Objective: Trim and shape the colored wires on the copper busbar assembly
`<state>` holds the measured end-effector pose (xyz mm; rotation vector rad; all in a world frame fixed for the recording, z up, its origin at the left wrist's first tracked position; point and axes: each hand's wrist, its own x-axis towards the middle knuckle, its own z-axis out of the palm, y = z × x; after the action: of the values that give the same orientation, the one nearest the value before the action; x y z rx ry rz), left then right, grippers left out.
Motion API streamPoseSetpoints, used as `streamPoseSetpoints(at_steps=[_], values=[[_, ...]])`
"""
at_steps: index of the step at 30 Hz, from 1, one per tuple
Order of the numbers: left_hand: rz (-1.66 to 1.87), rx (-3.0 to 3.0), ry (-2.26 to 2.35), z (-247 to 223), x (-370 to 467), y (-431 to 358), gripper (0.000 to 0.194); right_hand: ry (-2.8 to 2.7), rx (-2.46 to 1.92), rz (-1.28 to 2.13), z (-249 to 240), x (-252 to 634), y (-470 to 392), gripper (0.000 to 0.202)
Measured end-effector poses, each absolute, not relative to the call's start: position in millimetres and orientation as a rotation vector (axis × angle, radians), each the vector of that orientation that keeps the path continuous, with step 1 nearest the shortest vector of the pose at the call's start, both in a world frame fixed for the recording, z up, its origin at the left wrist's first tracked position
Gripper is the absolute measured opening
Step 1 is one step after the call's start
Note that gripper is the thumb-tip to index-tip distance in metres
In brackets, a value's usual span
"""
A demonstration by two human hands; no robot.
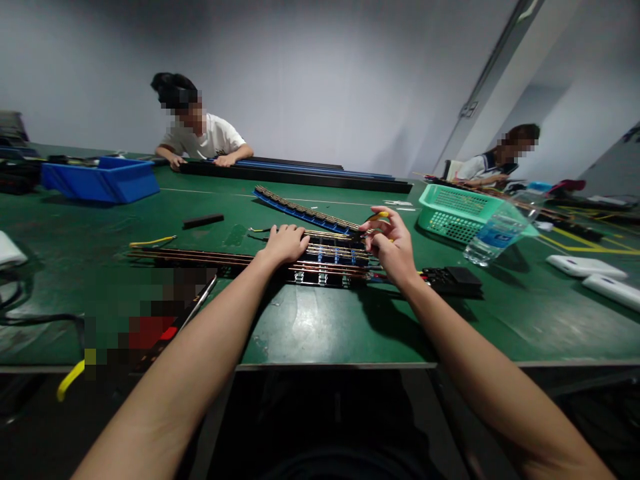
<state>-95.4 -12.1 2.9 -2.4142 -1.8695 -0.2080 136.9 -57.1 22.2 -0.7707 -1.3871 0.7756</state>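
Observation:
My left hand [287, 244] lies over the left part of a long black assembly [330, 275] with thin copper-coloured rods [200, 257] running along it. Its fingers rest on the rods, side by side. In my right hand [393, 243] is a small tool with yellow-orange handles [381, 215], its dark tip at the right end of the rods. White and blue clips show between the rods. Just behind, a blue strip with rods [310, 213] lies at a slant. A black block [453, 281] sits to the right of the assembly.
A blue bin [103, 180] stands back left. At the right are a green basket [457, 212] and a tilted water bottle [495, 233]. One person [205, 137] handles long black bars [295, 175] across the table; another person [493, 163] sits back right. White devices [585, 267] lie far right.

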Motion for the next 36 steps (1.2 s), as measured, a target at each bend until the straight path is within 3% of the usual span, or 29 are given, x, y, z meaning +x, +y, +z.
streamPoseSetpoints(at_steps=[12, 36], values=[[-0.214, -2.412, -1.89, 3, -95, -12, 0.049, -1.409, -0.713, 0.751, 17, 149, -109, 0.052], [-0.235, -2.428, -1.896, 3, -95, -12, 0.05, -1.564, -0.814, 0.661, 7, 150, -116, 0.044]])
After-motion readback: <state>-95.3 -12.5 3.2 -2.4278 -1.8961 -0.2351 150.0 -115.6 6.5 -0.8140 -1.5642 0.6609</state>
